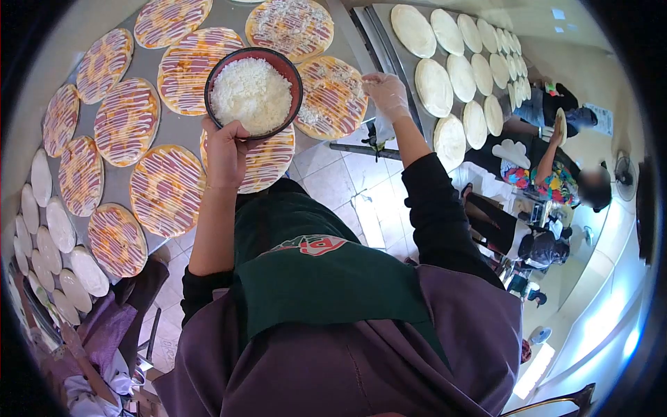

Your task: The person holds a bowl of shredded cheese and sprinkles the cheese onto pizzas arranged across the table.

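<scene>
My left hand (pixel 226 149) grips the rim of a dark bowl (pixel 295 76) with a reddish inside, thumb over the edge. White grated cheese (pixel 251 94) fills the bowl. In a clear plastic glove, my right hand (pixel 386 96) is at the right edge of a pizza (pixel 332 97) partly strewn with cheese. Its fingers are drawn together, and whatever they hold is hidden. Another pizza (pixel 290 29) behind it also carries cheese shreds. Below the bowl, a striped pizza (pixel 267 163) is partly covered by my left hand and the bowl.
Several pizzas with white and orange sauce stripes (pixel 168 189) lie on the metal table (pixel 226 15). Plain dough rounds (pixel 436 87) fill a second table at right; more rounds (pixel 61 226) lie at far left. Other people (pixel 545 163) stand at right, and one (pixel 97 347) at lower left.
</scene>
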`<state>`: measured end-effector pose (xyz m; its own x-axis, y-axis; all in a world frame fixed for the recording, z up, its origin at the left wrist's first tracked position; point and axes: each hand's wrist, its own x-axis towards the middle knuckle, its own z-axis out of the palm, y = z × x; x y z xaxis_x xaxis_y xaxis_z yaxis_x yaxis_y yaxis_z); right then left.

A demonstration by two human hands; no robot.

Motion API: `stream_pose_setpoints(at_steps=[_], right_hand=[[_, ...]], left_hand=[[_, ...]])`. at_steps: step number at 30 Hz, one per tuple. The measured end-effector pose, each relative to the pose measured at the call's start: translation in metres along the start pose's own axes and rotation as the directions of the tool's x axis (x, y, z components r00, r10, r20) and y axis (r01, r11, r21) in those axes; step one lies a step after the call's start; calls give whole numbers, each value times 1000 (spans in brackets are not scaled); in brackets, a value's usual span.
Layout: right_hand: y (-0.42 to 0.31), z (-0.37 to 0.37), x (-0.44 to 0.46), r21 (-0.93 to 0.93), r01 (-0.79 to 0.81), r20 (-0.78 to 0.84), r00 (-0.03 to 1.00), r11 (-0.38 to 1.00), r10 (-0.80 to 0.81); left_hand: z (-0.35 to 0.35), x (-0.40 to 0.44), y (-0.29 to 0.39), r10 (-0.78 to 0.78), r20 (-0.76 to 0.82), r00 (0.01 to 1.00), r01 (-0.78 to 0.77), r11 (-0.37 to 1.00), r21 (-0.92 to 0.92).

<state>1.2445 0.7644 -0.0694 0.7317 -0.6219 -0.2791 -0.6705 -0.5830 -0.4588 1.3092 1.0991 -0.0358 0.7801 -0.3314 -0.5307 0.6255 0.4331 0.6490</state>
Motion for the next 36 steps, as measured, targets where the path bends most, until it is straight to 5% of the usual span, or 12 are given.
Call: stream_pose_setpoints(at_steps=[8,18,27,36], right_hand=[[54,30,-27,196,-99,50,995,976,91],[10,44,-89,334,-182,-21,979,925,200],[-32,45,-106,-24,-56,-11,998,998,56],[-10,39,-104,90,-83,-76,993,992,90]], left_hand=[[-16,0,8,19,76,997,-12,997,-83],[-31,0,19,16,141,990,-4,997,-83],[-41,-2,31,2,173,985,14,995,-94],[-44,-1,31,-3,201,980,22,995,-94]])
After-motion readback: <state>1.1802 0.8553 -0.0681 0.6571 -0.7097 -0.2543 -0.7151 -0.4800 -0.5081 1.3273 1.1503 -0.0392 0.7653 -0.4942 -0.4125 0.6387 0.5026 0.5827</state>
